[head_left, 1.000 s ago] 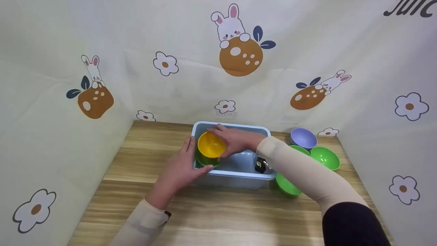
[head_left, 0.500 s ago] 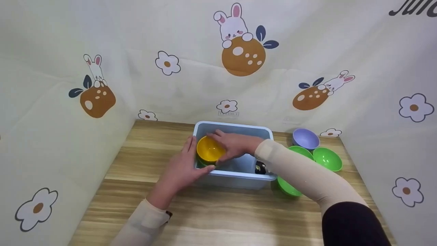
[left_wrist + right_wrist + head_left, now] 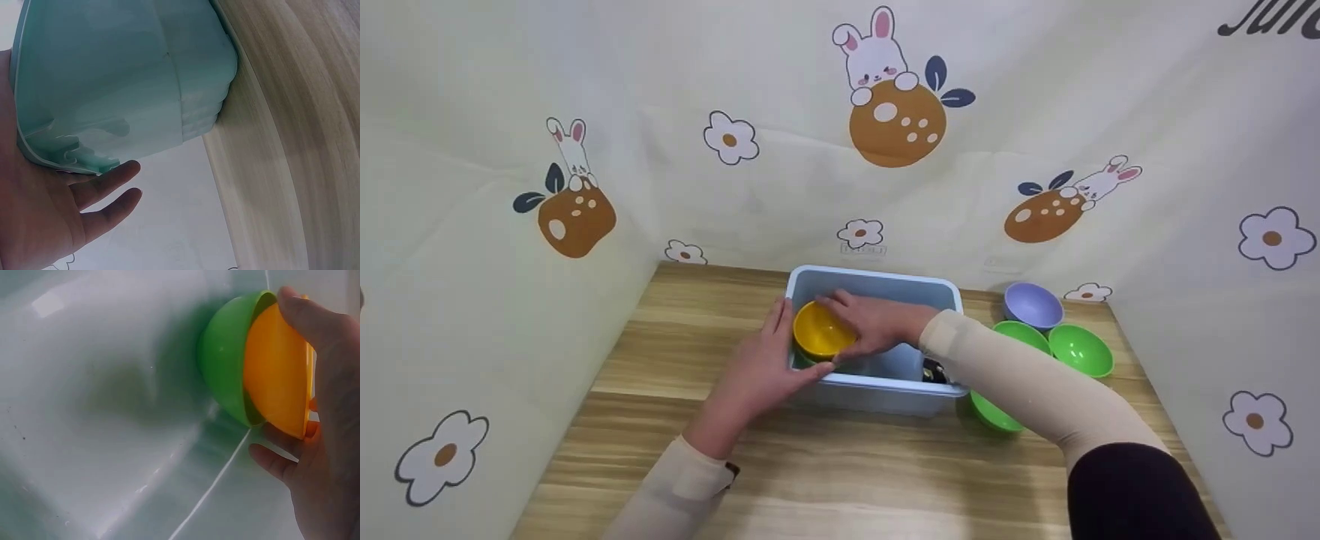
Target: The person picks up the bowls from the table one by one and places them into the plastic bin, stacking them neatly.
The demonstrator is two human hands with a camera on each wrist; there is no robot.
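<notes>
A light blue plastic bin stands at the back of the table. Inside its left end, my right hand grips a yellow bowl by the rim, thumb on one side and fingers on the other. The right wrist view shows the yellow bowl's base sitting in a green bowl, which is mostly hidden from above. My left hand rests at the bin's front left corner, with straight fingers along the left wall and the thumb along the front rim. In the left wrist view two fingers stick out past the bin's edge.
Right of the bin, a purple bowl stands at the back. Beside it are green bowls, with another green bowl partly covered by my right sleeve. Patterned cloth walls enclose the wooden table at the back and sides.
My right hand has lowered the yellow bowl into the green one, which shows less from above now. The left hand keeps its place at the bin's corner.
</notes>
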